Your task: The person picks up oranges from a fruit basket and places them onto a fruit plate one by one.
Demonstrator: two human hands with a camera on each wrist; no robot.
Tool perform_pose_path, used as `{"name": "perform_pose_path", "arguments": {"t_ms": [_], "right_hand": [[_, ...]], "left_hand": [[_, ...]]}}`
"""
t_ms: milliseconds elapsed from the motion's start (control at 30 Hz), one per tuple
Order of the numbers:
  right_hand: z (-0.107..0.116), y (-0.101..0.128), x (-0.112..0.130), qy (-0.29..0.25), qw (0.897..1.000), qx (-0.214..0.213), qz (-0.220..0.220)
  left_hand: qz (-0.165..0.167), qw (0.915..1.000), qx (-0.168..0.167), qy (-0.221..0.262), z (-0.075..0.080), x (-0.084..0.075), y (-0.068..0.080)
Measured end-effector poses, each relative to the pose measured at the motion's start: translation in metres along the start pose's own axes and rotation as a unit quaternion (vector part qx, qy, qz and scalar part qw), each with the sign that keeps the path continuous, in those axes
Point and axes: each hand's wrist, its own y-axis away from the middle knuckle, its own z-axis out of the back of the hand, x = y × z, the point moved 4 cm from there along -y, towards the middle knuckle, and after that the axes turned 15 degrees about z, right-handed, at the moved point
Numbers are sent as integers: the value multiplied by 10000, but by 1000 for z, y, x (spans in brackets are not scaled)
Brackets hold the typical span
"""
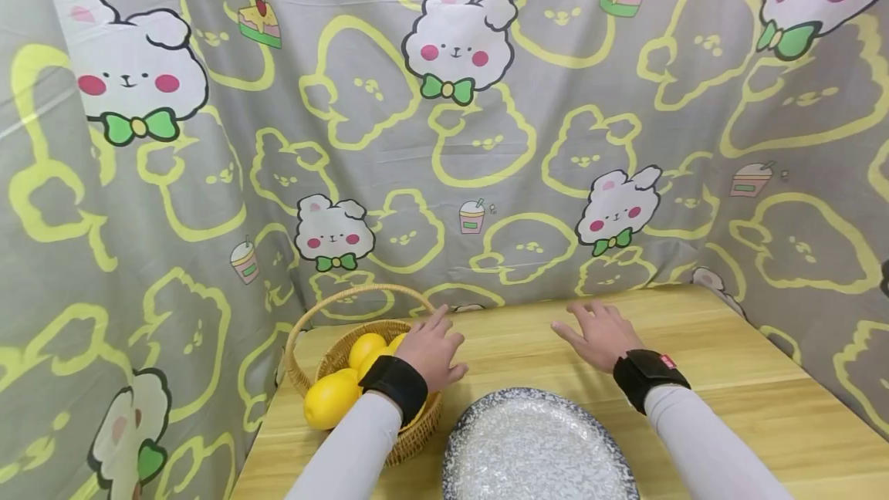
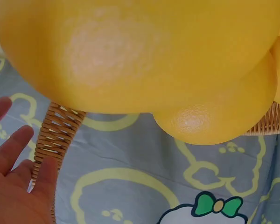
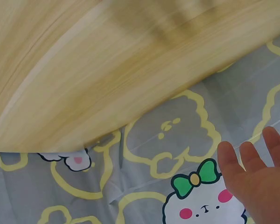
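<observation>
A wicker basket with a tall arched handle stands at the left of the table and holds several yellow lemons. Over its right side hovers my left hand, fingers spread and loosely bent, gripping nothing. In the left wrist view, a large lemon fills the top, and the woven handle shows behind the fingers. My right hand is held above the back of the table with its fingers apart and nothing in it. Between the forearms lies a round speckled plate with a dark blue rim.
The wooden table ends at the back against a grey curtain printed with rabbits and yellow outlines. This curtain also hangs along both sides. Each wrist wears a black band.
</observation>
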Motion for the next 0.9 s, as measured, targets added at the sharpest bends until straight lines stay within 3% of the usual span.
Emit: {"name": "perform_pose_path", "arguments": {"t_ms": [467, 767, 900], "right_hand": [[-10, 6, -3, -42, 10000, 16, -5], [-14, 12, -4, -100, 9999, 55, -93], [-17, 14, -4, -116, 9998, 79, -114]], "left_hand": [[-207, 9994, 82, -257, -3, 11, 14], [-385, 9989, -112, -241, -4, 19, 25], [-254, 9994, 111, -184, -3, 23, 32]]}}
